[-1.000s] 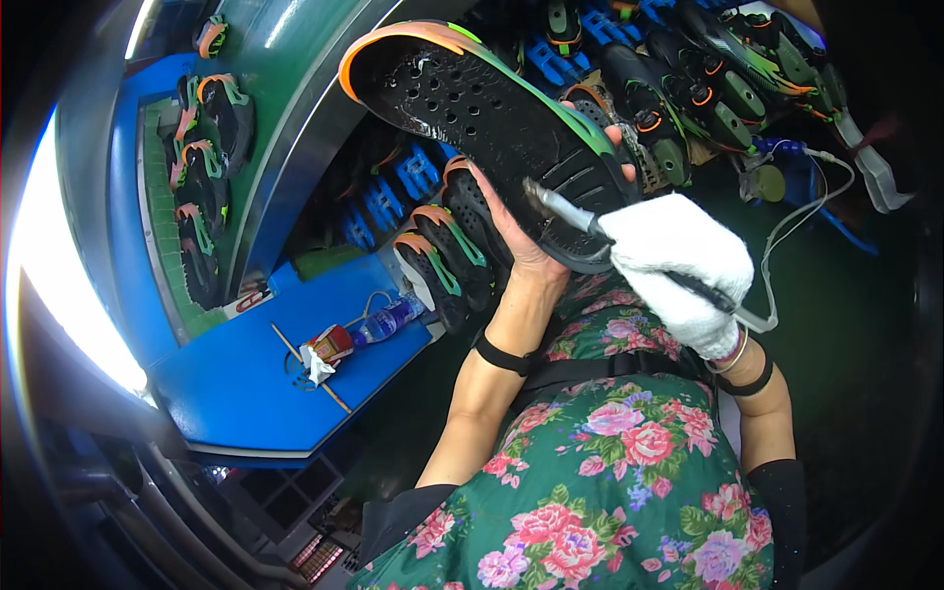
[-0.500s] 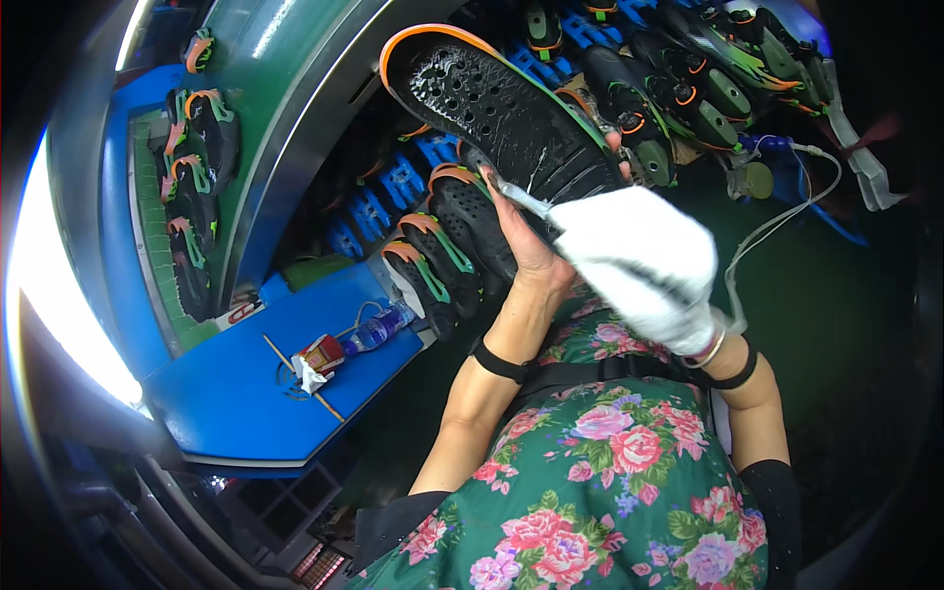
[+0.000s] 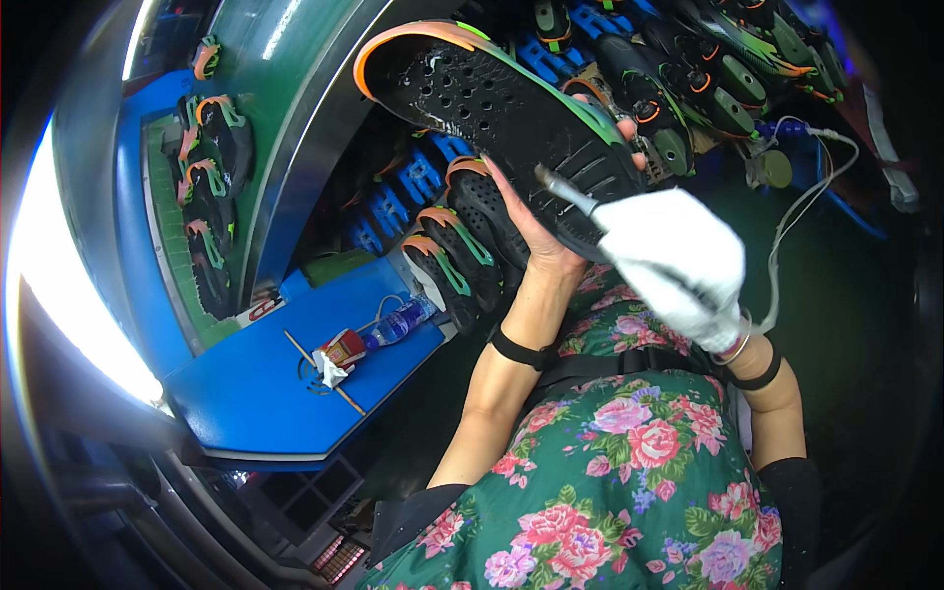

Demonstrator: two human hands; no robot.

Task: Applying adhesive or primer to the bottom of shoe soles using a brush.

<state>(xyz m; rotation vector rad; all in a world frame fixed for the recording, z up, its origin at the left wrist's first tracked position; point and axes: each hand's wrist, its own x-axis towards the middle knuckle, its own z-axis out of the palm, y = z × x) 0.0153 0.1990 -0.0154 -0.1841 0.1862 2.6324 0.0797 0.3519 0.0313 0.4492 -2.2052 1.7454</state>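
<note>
A black shoe sole [image 3: 472, 93] with rows of holes, grooves at its near end and an orange-green rim lies tilted in my bare left hand [image 3: 543, 236]. My left thumb rests along its near side, and fingertips show past the opposite rim. In a white glove, my right hand [image 3: 674, 261] grips a brush [image 3: 570, 192] with a grey metal neck and a dark tip. That tip is over the sole's grooved part; whether it touches cannot be made out. Glossy, wet-looking patches show on the sole.
Several similar soles [image 3: 457, 241] stand beside the blue table [image 3: 246, 403], which bears a plastic bottle [image 3: 398, 324] and a red container [image 3: 344, 349]. Left, more soles [image 3: 206, 187] lie on a green conveyor belt [image 3: 167, 226]. Black shoes [image 3: 639, 88] on blue racks fill the far right.
My right hand and brush have moved right, from the sole's near edge onto its grooved part. The sole has tilted, and its shiny patches look different. The whole view has shifted slightly.
</note>
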